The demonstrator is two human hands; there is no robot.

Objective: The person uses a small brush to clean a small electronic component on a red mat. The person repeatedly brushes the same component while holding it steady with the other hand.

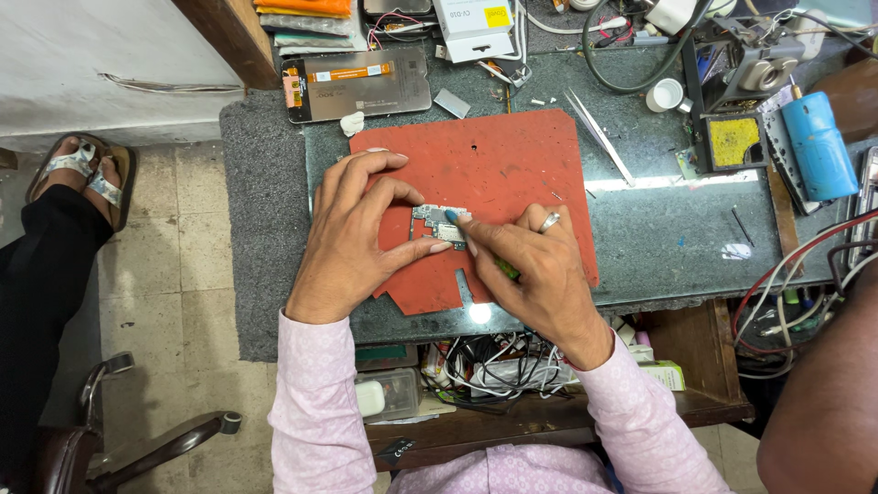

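Note:
A small phone circuit board (435, 222) lies on a red work mat (498, 165) in the middle of the glass-topped bench. My left hand (352, 229) pins the board down with thumb and index finger at its left side. My right hand (530, 265), wearing a ring, grips a thin tool with a blue tip (451, 216) and a green handle, and the tip touches the board's top. Most of the tool is hidden inside the fist.
A disassembled phone back (358, 84) lies at the far left, metal tweezers (599, 137) right of the mat. A soldering station, yellow sponge (734, 140), blue cylinder (819, 146) and wires crowd the right. Another person's sandalled foot (82, 174) and arm (823, 402) flank the bench.

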